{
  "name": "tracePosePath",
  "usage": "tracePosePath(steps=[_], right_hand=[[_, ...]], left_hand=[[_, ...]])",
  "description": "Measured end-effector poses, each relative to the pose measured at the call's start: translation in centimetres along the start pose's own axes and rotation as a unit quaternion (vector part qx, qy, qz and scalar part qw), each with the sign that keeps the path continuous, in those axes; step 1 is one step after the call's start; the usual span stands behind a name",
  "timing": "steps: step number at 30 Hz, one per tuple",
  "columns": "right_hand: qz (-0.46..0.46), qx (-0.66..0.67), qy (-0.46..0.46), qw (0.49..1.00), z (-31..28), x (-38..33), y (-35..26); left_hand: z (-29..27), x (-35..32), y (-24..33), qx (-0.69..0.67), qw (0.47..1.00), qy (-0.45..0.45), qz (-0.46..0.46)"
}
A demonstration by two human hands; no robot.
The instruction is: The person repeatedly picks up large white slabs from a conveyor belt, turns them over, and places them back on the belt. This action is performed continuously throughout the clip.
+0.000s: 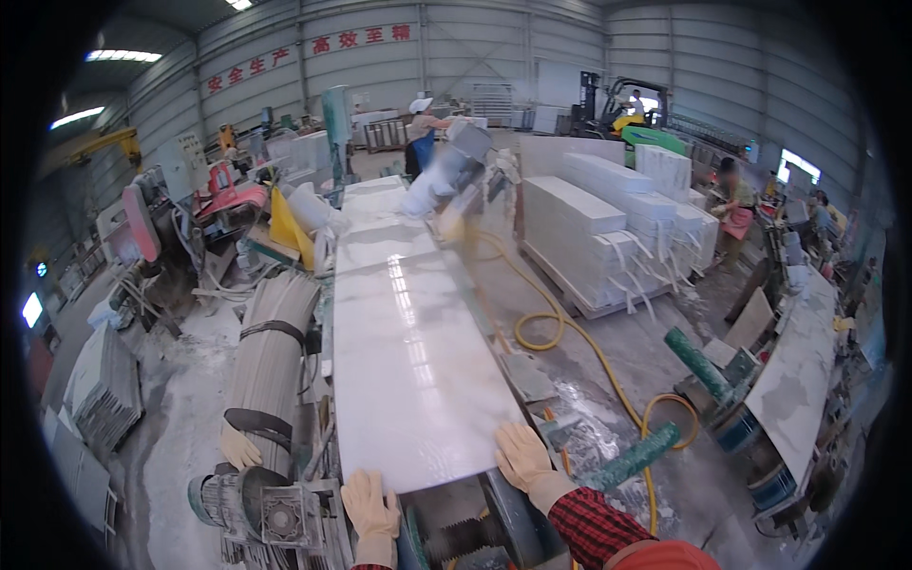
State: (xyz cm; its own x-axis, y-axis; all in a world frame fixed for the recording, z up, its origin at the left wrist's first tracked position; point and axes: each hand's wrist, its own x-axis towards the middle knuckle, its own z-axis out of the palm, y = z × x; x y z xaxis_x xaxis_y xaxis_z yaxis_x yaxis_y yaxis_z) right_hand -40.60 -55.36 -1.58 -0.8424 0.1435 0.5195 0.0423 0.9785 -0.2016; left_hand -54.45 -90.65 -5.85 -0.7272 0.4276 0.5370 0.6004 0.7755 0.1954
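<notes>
A long, glossy white stone slab point(408, 361) lies flat on a machine bed and runs away from me. My left hand point(370, 508), in a cream glove, is at its near left corner with the fingers stretched forward and the thumb apart. At the near right corner my right hand point(521, 456), gloved alike, lies on the slab's edge with its fingers extended. Neither hand is wrapped round anything that I can see. A dark ribbed roller or screw part point(461, 537) shows below the slab's near end, between my hands. Farther along, a grey machine head point(465, 142) is blurred over the slab.
A motor with gearbox point(252, 503) stands left of my left hand, with an empty-looking glove point(239, 446) above it. A yellow hose point(603, 370) coils over the wet floor. White stone blocks point(579, 218) are stacked on the right. A person in a white cap point(423, 128) stands beyond the slab.
</notes>
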Motion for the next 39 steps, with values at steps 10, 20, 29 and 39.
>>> tracePosePath(steps=[10,20,29,39], right_hand=[[0.016,0.004,-0.009,1.0,-2.0,0.6,-1.1],[0.045,-0.029,0.03,0.998,-1.1,-0.2,-1.4],[0.055,-0.013,0.037,0.998,0.6,-2.0,-0.5],[0.011,0.026,0.051,0.998,-2.7,-1.0,-1.4]], left_hand=[[-2.4,0.1,1.2,0.008,0.999,-0.043,0.012],[0.3,-0.8,-2.2,0.054,0.996,-0.034,0.055],[-1.1,3.7,-3.7,0.039,0.989,-0.14,0.03],[0.8,1.8,-4.2,0.05,0.989,-0.136,0.014]])
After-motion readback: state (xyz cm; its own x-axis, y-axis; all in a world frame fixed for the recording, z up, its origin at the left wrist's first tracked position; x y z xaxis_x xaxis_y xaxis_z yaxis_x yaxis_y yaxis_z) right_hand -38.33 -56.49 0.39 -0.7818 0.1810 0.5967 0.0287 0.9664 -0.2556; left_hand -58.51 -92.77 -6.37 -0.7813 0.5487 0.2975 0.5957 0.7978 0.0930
